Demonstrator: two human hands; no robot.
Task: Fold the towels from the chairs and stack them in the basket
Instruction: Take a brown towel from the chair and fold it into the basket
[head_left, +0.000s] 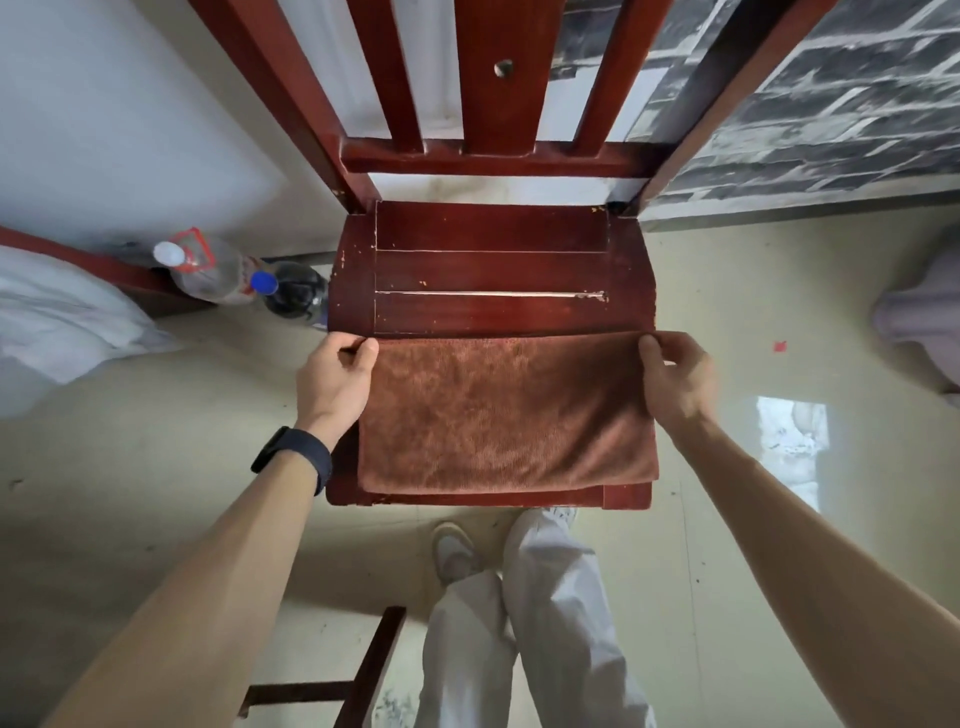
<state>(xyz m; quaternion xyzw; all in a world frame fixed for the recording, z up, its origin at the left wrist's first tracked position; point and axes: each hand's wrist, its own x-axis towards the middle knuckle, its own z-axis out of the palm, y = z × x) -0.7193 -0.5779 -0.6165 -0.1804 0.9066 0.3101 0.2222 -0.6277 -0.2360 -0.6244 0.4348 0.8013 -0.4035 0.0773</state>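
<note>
Both bare forearms are stretched forward, well apart. The far left corner of the towel is pinched by the left hand, the far right corner by the right hand. A black band is worn on the left wrist.

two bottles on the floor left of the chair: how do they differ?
The clear bottle has a white cap and a red handle at its neck; the dark bottle has a blue cap. The clear bottle looks larger, and the dark bottle stands nearer the chair. Both are capped and stand side by side.
</note>
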